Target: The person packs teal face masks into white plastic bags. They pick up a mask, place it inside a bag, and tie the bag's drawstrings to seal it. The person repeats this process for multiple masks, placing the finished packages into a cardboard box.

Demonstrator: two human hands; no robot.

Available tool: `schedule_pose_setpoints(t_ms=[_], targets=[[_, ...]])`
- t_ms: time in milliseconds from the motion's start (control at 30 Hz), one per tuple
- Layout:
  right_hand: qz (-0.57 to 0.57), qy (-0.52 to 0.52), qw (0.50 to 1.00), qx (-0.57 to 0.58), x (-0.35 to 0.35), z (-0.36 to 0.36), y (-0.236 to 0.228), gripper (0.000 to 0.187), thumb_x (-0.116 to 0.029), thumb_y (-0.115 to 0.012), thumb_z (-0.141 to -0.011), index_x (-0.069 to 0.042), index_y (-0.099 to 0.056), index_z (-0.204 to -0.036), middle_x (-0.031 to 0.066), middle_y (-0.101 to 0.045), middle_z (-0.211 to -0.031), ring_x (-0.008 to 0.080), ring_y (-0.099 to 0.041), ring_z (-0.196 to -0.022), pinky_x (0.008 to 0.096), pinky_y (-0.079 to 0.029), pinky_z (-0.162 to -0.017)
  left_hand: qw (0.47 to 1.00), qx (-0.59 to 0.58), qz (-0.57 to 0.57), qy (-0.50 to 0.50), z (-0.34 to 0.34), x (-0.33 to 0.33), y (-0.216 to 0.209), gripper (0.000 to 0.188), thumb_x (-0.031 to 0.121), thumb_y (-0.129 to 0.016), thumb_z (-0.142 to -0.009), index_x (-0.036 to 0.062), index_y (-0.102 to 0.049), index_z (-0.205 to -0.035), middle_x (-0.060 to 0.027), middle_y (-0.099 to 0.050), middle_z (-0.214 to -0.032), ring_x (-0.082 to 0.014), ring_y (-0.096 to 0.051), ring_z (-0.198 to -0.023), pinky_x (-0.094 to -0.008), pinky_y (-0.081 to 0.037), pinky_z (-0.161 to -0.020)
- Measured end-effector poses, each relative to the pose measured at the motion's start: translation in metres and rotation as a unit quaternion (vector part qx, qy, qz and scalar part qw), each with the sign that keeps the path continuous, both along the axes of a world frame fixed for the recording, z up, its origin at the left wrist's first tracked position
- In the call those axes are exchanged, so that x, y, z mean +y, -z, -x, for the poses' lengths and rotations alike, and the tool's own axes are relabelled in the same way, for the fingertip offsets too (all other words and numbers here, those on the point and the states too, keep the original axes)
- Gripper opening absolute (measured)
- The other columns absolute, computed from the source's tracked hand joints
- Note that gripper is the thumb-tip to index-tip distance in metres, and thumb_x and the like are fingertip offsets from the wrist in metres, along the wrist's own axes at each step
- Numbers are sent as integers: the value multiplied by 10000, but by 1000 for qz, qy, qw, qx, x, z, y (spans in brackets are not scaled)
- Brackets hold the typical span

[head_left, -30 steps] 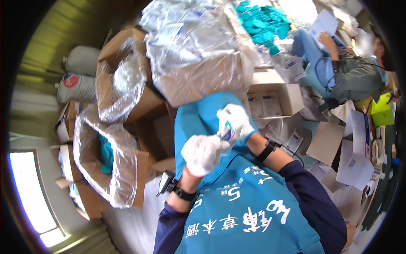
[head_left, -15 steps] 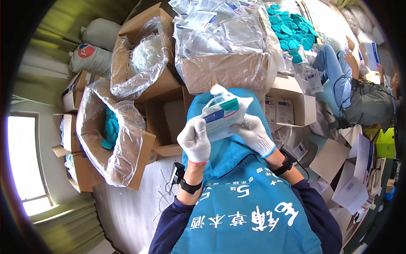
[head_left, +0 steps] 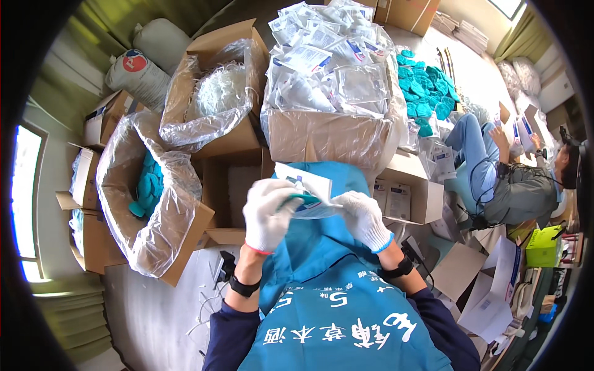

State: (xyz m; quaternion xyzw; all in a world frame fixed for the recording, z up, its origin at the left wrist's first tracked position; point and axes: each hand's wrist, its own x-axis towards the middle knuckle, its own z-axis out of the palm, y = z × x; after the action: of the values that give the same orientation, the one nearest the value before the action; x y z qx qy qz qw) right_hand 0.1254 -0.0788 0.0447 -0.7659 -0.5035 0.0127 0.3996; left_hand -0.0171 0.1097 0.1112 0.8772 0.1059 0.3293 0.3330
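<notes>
In front of my lap I hold a white and clear plastic packet (head_left: 317,183) with both hands. My left hand (head_left: 266,213), in a white knit glove with a red cuff, is closed around a flat teal piece (head_left: 303,199) at the packet's left side. How far the piece sits inside the packet I cannot tell. My right hand (head_left: 366,219), in a white glove with a blue cuff, pinches the packet's right edge. Beneath them lies my blue apron (head_left: 352,309).
Ahead stands a lined carton (head_left: 334,133) heaped with packets. To the left, a lined box (head_left: 185,229) holds teal pieces, with a box of shredded filler (head_left: 219,89) behind it. Teal pieces (head_left: 427,86) lie in a pile at the far right, near a seated person (head_left: 526,191).
The packet has tipped flatter, and my left hand has shifted left and turned over it, now gripping the teal piece. My right hand keeps its hold. The view has tilted up.
</notes>
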Motion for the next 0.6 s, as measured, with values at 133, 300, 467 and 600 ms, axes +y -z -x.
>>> schedule_pose_setpoints(t_ms=[133, 300, 467, 600], targets=[[-1, 49, 996, 72, -11, -33, 46, 157, -2, -607, -830, -44, -673, -967, 99, -687, -880, 268, -679, -821, 341, -535, -712, 952, -169, 139, -216, 31, 18, -5, 125, 65, -653, -941, -38, -688, -1002, -152, -613, -1225, -218, -593, -1088, -336, -490, -907], [-57, 205, 977, -14, 28, -114, 14, 186, -166, -599, -941, -10, -668, -867, 177, -640, -735, 319, -645, -675, 390, -495, -610, 941, -170, 93, -276, 75, 33, 2, 72, -26, -617, -902, -48, -650, -962, -153, -650, -1121, -158, -611, -934, -231, -482, -719], [-71, 206, 972, -89, 119, -186, -5, 291, -237, -572, -950, -16, -628, -770, 181, -610, -702, 363, -610, -665, 437, -470, -609, 880, -194, 302, -311, 81, 8, 13, 88, 90, -576, -999, 7, -605, -989, 27, -560, -786, -16, -455, -609, -171, -345, -539], [73, 177, 968, -163, 190, -224, 10, 324, -295, -531, -958, -32, -675, -833, 210, -672, -808, 390, -660, -774, 468, -519, -688, 884, -152, 333, -292, 73, 1, 19, 114, 122, -548, -1025, 27, -584, -973, 43, -510, -743, -13, -423, -602, -192, -326, -521]])
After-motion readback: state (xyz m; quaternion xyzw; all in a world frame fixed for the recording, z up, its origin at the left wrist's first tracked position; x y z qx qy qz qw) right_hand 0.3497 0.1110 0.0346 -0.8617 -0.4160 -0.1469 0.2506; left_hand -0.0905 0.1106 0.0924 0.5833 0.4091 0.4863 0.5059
